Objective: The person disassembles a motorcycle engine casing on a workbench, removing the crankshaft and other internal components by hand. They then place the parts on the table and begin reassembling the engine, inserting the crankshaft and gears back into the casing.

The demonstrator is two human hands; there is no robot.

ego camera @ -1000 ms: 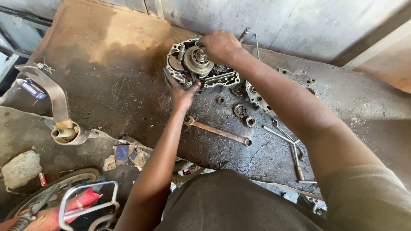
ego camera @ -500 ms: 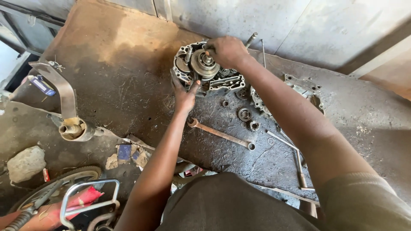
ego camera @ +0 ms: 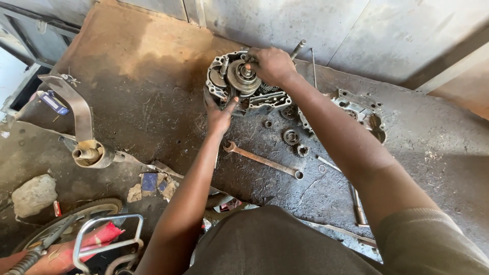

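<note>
At the far left, a bent metal bracket [ego camera: 76, 109] with a short tube at its foot lay on the dirty floor, a stone [ego camera: 33, 194] nearer. A wheel and red frame [ego camera: 76, 239] sat at the near left edge.

The left hand [ego camera: 220, 116] pressed flat and open against the near-left side of the engine case [ego camera: 244, 84], steadying it without gripping. The case sat on the greasy metal sheet [ego camera: 153, 76] by the far wall. It looked heavy, rigid and oily, best held by its outer rim.

The right hand [ego camera: 272, 65] was curled over the top of the case beside the round clutch hub [ego camera: 243, 77]; what its fingers closed on could not be told.

A spanner [ego camera: 262, 160] lay just near, loose gears [ego camera: 291, 137] beside it. Farther right lay the other case half [ego camera: 359, 112] and a long rod [ego camera: 356, 201], crowding that side.
</note>
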